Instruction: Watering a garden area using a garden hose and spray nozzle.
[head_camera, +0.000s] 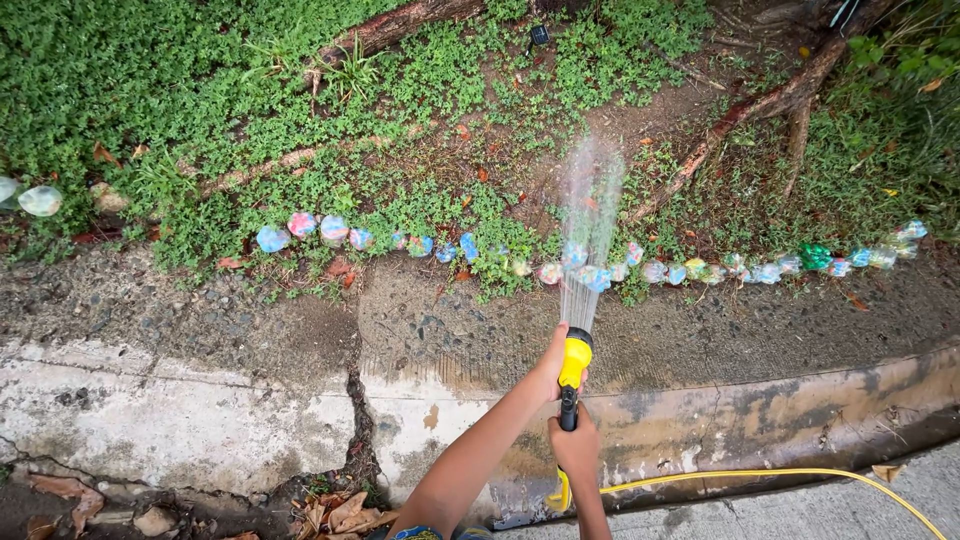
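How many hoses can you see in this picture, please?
1. The yellow hose runs from the lower right edge along the pavement to the nozzle, held by both hands. More may lie out of view.

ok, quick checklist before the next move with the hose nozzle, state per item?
1. Left hand at the yellow nozzle head: ok, fingers wrap its side.
2. Right hand on the black handle: ok, closed around it.
3. Water flowing: ok, the spray fans out from the nozzle.
4. Aim: ok, the spray lands near the row of coloured stones edging the green plants.
5. Yellow hose free of kinks: ok in the stretch seen, curving along the pavement; the rest is out of view.
6. Trigger setting: cannot tell, hidden by the hands.
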